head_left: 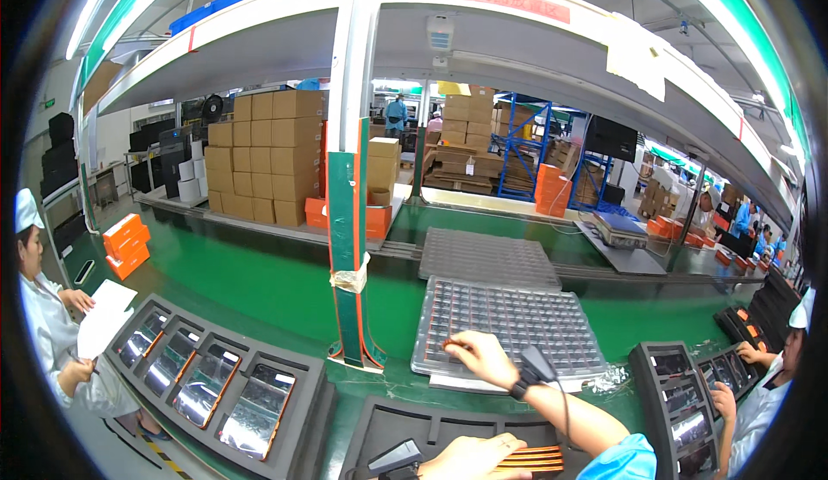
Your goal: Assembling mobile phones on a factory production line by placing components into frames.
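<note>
My right hand (485, 357) reaches over a clear plastic tray (552, 329) divided into many small pockets holding small dark and orange parts. Its fingertips are pinched together at the tray's left side; whatever is between them is too small to make out. At the lower edge, my left hand (470, 458) grips a stack of thin, orange-edged black flat pieces (533, 458), partly hidden by the fingers. That stack lies over a dark grey foam tray (392, 424) with recesses. Both wrists wear a dark band with a small device attached.
At left, another foam tray (246, 355) holds several orange-edged screen panels, beside a person with white sheets (103, 316). A green post (348, 256) stands ahead. Behind the clear tray lies a grey tray (487, 256). At right, a co-worker handles another foam tray (642, 363).
</note>
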`<state>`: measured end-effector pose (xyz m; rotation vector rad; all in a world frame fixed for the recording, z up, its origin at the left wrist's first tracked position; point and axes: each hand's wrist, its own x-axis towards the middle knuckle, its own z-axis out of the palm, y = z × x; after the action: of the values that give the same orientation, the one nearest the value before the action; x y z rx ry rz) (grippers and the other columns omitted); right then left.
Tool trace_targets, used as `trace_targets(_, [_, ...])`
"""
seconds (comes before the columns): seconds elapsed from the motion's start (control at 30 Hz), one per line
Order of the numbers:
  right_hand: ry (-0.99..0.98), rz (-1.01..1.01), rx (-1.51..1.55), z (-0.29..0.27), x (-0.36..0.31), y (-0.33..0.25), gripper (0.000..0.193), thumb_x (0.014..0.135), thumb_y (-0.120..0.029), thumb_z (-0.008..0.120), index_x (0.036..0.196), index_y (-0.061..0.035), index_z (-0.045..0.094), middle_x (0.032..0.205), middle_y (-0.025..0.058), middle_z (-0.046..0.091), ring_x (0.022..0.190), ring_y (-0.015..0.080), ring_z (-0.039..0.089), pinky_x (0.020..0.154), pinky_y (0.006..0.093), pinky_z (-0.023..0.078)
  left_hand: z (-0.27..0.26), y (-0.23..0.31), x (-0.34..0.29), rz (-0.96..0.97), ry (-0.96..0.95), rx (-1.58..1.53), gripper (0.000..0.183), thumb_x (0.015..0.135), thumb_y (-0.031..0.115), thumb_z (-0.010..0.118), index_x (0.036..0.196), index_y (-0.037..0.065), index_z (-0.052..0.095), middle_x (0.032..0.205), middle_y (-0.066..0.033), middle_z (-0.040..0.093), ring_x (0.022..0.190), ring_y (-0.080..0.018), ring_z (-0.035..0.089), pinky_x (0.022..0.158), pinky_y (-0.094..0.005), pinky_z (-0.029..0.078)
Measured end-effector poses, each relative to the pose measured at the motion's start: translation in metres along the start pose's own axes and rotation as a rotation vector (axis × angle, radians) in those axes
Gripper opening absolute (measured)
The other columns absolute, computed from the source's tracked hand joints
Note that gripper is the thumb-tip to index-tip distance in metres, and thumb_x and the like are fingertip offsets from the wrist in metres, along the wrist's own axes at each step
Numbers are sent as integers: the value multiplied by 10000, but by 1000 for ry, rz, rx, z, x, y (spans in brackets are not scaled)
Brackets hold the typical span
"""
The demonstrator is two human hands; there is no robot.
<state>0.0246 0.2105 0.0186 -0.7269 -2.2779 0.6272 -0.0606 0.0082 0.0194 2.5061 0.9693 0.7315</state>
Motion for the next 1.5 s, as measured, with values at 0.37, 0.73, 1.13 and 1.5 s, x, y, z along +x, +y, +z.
trace_targets(0.37, [-21, 155, 341, -74, -172, -72, 148, 941, -115, 689, 1062, -45, 738, 1026, 57, 701, 994, 158, 646, 926, 307, 503, 8, 9, 8, -410, 208, -224, 510, 926, 454, 648, 1298, 125, 534, 1071, -92, 716, 871, -307, 718, 731, -410, 581])
trace_targets(0.73, [25, 327, 465, -59, -204, -58, 208, 918, -173, 731, 1113, -112, 770, 1016, 3, 599, 990, 119, 593, 922, 264, 466, 17, -2, 6, -439, 172, -324, 322, 949, 391, 655, 1153, 157, 743, 975, -93, 759, 847, -257, 743, 736, -326, 578])
trace_targets(1.13, [51, 360, 457, -61, -202, -72, 270, 869, -110, 771, 1134, -63, 748, 941, 31, 677, 896, 109, 614, 830, 248, 497, 18, -9, 7, -438, 163, -437, 239, 915, 259, 718, 1101, 115, 764, 992, -86, 766, 872, -192, 749, 775, -279, 578])
trace_targets(1.5, [167, 195, 332, -68, -206, -70, 148, 846, -124, 801, 899, -39, 691, 979, 38, 705, 825, 90, 632, 712, 247, 528, 22, -8, 6, -370, 170, -398, 238, 918, 274, 713, 1112, 145, 763, 999, -61, 763, 892, -190, 743, 786, -288, 582])
